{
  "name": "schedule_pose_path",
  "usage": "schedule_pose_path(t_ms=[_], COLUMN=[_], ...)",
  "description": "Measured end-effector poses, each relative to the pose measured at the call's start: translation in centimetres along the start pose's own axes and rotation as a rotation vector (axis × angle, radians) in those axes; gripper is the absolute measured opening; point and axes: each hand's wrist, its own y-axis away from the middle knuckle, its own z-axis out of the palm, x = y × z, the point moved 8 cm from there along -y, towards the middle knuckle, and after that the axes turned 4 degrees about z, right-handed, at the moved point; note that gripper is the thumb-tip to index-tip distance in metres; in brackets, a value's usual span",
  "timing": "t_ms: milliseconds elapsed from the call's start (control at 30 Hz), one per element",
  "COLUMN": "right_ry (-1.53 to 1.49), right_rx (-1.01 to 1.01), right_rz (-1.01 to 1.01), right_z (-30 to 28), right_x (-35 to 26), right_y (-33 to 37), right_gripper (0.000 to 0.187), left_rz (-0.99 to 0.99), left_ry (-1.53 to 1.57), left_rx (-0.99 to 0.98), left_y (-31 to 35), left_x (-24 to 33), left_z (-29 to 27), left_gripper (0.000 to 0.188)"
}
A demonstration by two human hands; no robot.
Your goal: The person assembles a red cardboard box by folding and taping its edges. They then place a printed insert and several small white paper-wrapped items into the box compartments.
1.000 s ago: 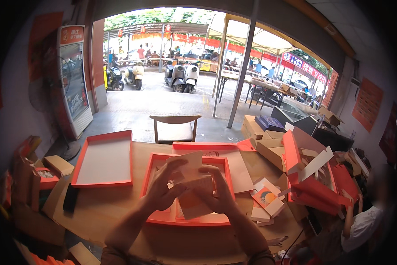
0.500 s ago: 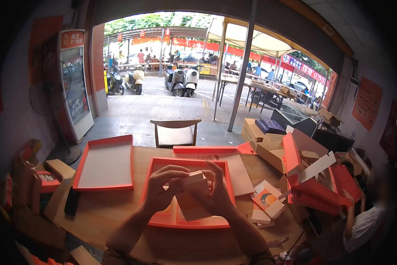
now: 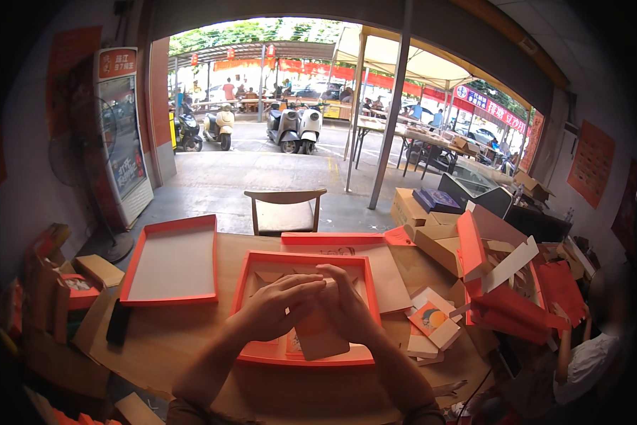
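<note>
A small tan cardboard carton (image 3: 321,338) is held between my two hands, tilted over a shallow red box (image 3: 244,283). Across its upper end lie the fingers of my left hand (image 3: 279,306), pressed close together. My right hand (image 3: 344,308) wraps the carton's right side, its fingertips meeting the left ones at the top. Both hands hide the carton's upper part. Inside the red box, dividers and a printed orange-and-white piece show partly behind my hands and the carton.
A red-rimmed lid (image 3: 170,261) lies at the left. Flattened small cartons (image 3: 432,320) are at the right. Beyond them, a person's hand (image 3: 561,316) touches a large red box (image 3: 506,315). A chair (image 3: 285,211) stands across the table (image 3: 173,340).
My fingers have flattened and closed over the carton's top end, which stood visible between them before. My right index finger has come down. The view has shifted slightly.
</note>
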Motion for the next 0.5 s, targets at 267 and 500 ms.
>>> schedule_pose_path(t_ms=[267,500], right_ry=[-0.240,-1.055], right_rx=[0.093,0.498], right_rz=[-0.125,0.123], right_z=[-0.6,-4.3], right_x=[1.5,5.3], right_y=[-0.7,0.2], right_gripper=[0.030,0.039], left_rz=[0.032,-0.250], left_ry=[-0.093,-0.091], left_rx=[0.109,0.068], left_y=[0.4,1.4], left_x=[-0.7,-4.8], left_z=[-0.7,-0.4], left_gripper=[0.043,0.070])
